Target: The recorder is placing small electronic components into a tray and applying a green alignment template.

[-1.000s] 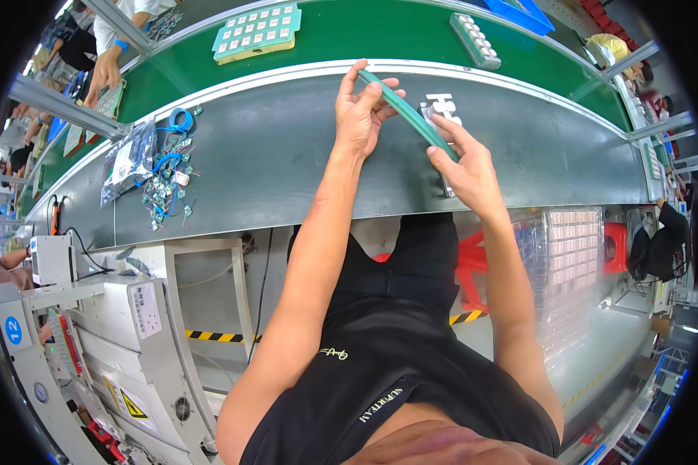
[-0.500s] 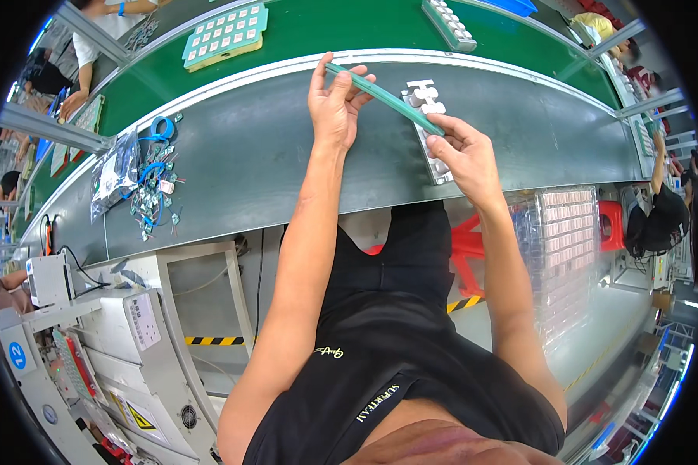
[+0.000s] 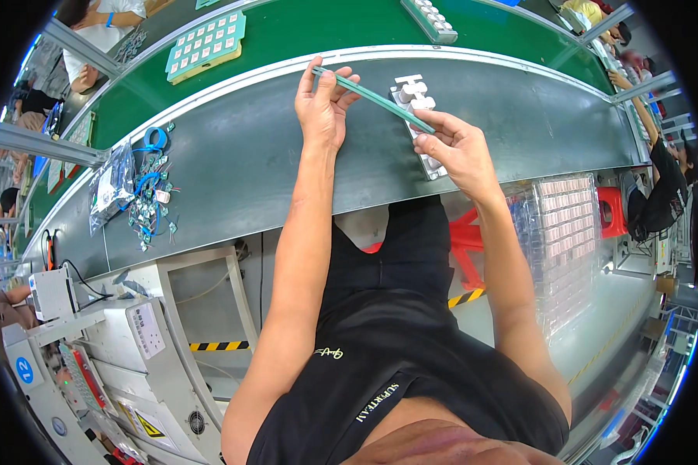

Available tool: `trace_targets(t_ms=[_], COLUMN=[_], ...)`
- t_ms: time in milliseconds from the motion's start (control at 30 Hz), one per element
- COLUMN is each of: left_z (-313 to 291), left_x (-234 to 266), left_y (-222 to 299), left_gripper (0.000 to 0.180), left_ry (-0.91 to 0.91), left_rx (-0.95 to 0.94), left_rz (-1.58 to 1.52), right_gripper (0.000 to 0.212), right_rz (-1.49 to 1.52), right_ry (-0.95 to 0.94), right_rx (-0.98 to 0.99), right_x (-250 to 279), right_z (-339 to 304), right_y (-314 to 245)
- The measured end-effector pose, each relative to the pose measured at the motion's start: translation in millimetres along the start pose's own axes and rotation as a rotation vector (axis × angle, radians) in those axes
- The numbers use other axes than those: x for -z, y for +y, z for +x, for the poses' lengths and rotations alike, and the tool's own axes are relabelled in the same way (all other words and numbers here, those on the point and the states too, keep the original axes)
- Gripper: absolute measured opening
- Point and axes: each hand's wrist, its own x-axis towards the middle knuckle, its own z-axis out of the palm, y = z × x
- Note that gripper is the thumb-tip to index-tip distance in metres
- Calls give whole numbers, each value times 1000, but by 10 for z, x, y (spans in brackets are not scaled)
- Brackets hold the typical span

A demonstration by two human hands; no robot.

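Observation:
My left hand [image 3: 323,108] and my right hand [image 3: 459,151] hold a long thin green strip-like piece [image 3: 376,98] by its two ends. It shows almost edge-on, slanting down from left to right above the dark worktop, so its full shape is hard to tell. Thumb and fingers of my right hand pinch the lower right end. At the upper left end, my left thumb and fingers are closed around it, with the forefinger stretched past. Under the right end stands a grey metal fixture [image 3: 433,167] with white rounded parts [image 3: 416,96], partly covered by the strip and right hand.
On the left of the worktop [image 3: 248,155] lie a clear plastic bag [image 3: 112,186], blue tape rings [image 3: 156,138] and several small wired boards [image 3: 149,203]. Beyond runs a green conveyor [image 3: 318,31] carrying a green tray [image 3: 205,48] and another fixture [image 3: 430,22]. Stacked clear trays [image 3: 562,248] stand at right.
The strip has turned more edge-on and looks thinner. Both hands keep their hold on its ends. The whole view has shifted slightly, with the tray and fixtures appearing further left.

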Motion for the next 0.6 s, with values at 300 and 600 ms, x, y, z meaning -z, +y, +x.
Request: trace_targets(t_ms=[300,600], left_z=[-56,-80], left_x=[-81,-63], left_y=[-12,70], left_gripper=[56,54], left_ry=[-48,-72], left_rx=[-1,28], left_rz=[-31,-43], right_gripper=[34,33], right_rz=[-17,-59], right_ry=[85,41], right_rx=[26,-10], right_x=[24,23], right_z=[10,11], right_y=[73,23])
